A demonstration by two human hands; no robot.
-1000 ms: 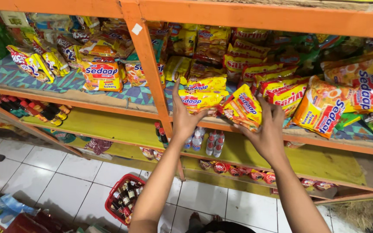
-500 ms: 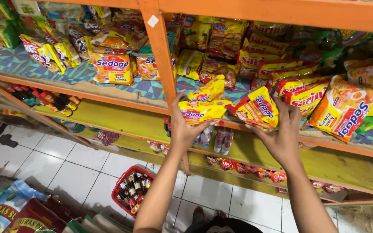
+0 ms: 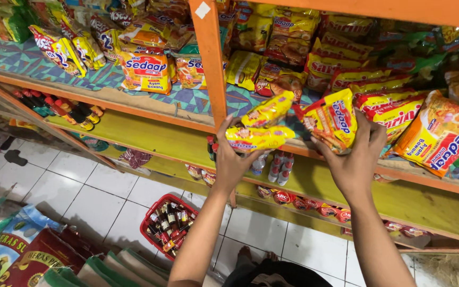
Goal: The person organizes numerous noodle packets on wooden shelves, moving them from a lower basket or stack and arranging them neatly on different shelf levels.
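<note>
My left hand (image 3: 233,159) grips two yellow instant noodle packets (image 3: 260,137), one stacked on the other, held just in front of the orange shelf edge (image 3: 160,119). My right hand (image 3: 358,154) holds a yellow and red noodle packet (image 3: 331,119) upright, right of the left hand's packets. Both hands are raised in front of the shelf, beside the orange upright post (image 3: 211,58). More noodle packets (image 3: 144,69) lie on the patterned shelf liner behind them.
Small bottles (image 3: 280,166) stand on the lower yellow-green shelf. A red basket of bottles (image 3: 167,223) sits on the white tiled floor. Rice sacks (image 3: 11,252) lie at the lower left. Bottles with red caps (image 3: 65,109) line the lower shelf's left.
Both hands pulled the noodle packets back from the shelf toward me. The view shifted right and down slightly.
</note>
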